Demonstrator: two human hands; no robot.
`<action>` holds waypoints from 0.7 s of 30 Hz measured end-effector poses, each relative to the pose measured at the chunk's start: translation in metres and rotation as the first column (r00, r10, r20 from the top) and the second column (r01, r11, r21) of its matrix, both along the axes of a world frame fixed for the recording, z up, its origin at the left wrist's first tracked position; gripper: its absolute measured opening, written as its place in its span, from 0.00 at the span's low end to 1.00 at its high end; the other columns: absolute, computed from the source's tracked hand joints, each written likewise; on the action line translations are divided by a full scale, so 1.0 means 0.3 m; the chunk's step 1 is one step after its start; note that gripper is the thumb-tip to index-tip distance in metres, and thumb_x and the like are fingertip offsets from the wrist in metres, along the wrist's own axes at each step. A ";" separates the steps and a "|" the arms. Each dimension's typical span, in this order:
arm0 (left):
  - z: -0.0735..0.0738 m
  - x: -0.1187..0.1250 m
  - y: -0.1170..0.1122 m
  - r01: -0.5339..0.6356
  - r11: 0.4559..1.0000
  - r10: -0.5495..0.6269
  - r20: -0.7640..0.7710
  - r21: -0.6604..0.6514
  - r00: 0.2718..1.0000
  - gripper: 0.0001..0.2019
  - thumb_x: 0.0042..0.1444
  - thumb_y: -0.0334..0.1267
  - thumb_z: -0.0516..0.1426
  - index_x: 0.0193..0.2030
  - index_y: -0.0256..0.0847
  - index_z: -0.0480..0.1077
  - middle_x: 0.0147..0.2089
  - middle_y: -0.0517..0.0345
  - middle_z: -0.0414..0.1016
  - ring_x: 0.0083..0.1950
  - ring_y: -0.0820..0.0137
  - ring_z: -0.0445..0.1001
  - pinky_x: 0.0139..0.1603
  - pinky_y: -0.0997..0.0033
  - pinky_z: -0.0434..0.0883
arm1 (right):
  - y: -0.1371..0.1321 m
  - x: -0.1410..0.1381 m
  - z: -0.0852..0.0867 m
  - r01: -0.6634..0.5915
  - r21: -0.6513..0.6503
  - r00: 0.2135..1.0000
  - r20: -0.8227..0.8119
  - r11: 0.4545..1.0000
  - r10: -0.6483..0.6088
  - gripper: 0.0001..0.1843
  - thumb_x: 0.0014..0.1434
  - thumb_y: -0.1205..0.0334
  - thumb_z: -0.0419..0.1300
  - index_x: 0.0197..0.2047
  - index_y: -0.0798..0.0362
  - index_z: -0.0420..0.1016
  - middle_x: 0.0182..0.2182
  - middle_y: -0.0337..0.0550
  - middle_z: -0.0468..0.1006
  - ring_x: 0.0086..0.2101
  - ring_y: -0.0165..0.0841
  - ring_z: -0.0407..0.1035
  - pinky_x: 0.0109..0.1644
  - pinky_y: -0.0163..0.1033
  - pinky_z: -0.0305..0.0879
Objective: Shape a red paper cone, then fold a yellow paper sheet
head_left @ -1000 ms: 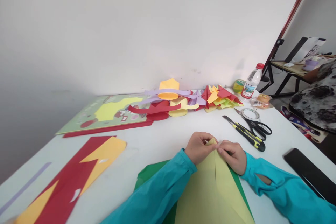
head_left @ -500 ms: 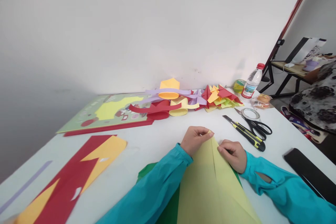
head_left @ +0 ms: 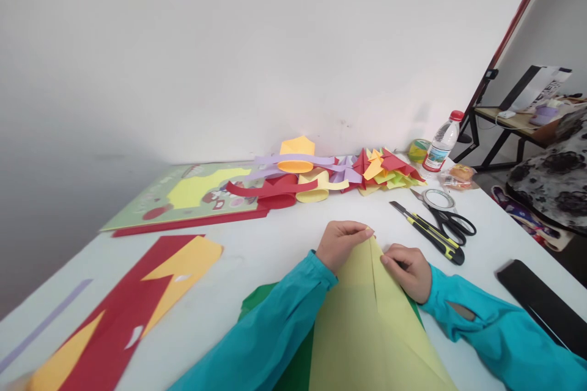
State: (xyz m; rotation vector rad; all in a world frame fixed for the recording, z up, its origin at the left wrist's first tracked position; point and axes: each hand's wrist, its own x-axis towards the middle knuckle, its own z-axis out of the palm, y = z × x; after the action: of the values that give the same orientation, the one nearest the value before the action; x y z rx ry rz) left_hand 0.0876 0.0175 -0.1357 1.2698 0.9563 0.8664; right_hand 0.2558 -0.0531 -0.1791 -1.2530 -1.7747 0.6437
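Observation:
A large sheet of pale yellow paper (head_left: 355, 324), folded toward a point at its far end, lies in front of me with a crease running down it. My left hand (head_left: 342, 244) pinches the pointed tip between thumb and fingers. On the paper's right edge, a little below the tip, my right hand (head_left: 408, 270) is closed with thumb and forefinger gripping it. Dark green paper (head_left: 296, 363) shows beneath the yellow sheet, partly covered by my left sleeve.
Right of my hands lie a utility knife (head_left: 431, 235), black scissors (head_left: 452, 223), a tape roll (head_left: 439, 198) and a black flat object (head_left: 541, 299). Folded paper shapes (head_left: 298, 165) and a bottle (head_left: 441, 143) stand along the wall. Red and orange paper (head_left: 132, 299) lies left.

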 end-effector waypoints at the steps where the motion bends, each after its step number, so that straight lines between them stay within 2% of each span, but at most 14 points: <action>1: 0.004 0.000 -0.002 0.004 1.000 -0.004 0.006 -0.011 1.000 0.13 0.38 0.46 0.65 0.24 0.38 0.78 0.27 0.54 0.79 0.32 0.65 0.74 0.35 0.68 0.70 | 0.000 0.000 -0.001 0.003 0.000 1.000 0.001 1.000 -0.003 0.22 0.63 0.50 0.50 0.27 0.54 0.75 0.21 0.40 0.69 0.23 0.28 0.62 0.26 0.34 0.59; 13: 0.001 -0.004 0.004 0.016 1.000 -0.016 -0.016 0.023 1.000 0.11 0.42 0.45 0.62 0.23 0.38 0.77 0.26 0.55 0.78 0.31 0.67 0.74 0.35 0.69 0.70 | -0.001 0.000 -0.001 -0.013 -0.016 1.000 -0.011 1.000 0.012 0.21 0.62 0.51 0.51 0.27 0.53 0.76 0.21 0.40 0.69 0.23 0.28 0.63 0.27 0.34 0.59; 21: 0.008 -0.019 0.033 -0.063 0.995 0.065 -0.025 0.081 0.998 0.11 0.42 0.45 0.62 0.23 0.38 0.77 0.28 0.56 0.78 0.34 0.67 0.73 0.37 0.70 0.69 | -0.001 -0.002 0.005 -0.013 -0.063 0.999 -0.039 0.998 0.011 0.21 0.61 0.51 0.52 0.25 0.54 0.74 0.20 0.40 0.69 0.21 0.27 0.61 0.25 0.34 0.57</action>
State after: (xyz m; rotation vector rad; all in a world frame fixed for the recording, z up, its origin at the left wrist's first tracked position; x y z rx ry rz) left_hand 0.0820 0.0275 -0.1333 1.3284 0.9972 0.9479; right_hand 0.2552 -0.0535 -0.1777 -1.2651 -1.7433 0.7312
